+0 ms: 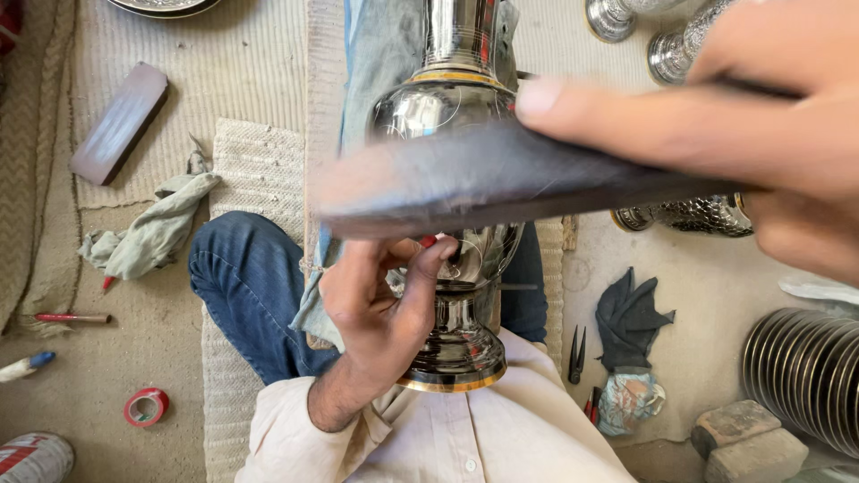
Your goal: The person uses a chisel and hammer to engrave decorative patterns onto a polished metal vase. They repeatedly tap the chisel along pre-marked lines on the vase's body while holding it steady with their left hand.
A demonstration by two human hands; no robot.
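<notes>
A tall shiny silver vase point(458, 107) with gold bands lies across my lap, its foot against my white shirt. My left hand point(380, 309) grips its narrow stem just above the foot point(461, 353). Close to the camera, my right hand point(725, 125) holds a flat dark wooden bat-like tool point(483, 179), which is blurred and lies across the vase's belly. A grey-blue cloth point(376, 54) lies under the vase.
A dark wooden block point(119, 122) and a crumpled green rag point(152, 231) lie to the left. Red tape roll point(146, 406) is near my knee. Silver vessels point(667, 49) stand at top right; stacked metal plates point(805, 371), bricks point(743, 438), dark rag point(631, 317) sit right.
</notes>
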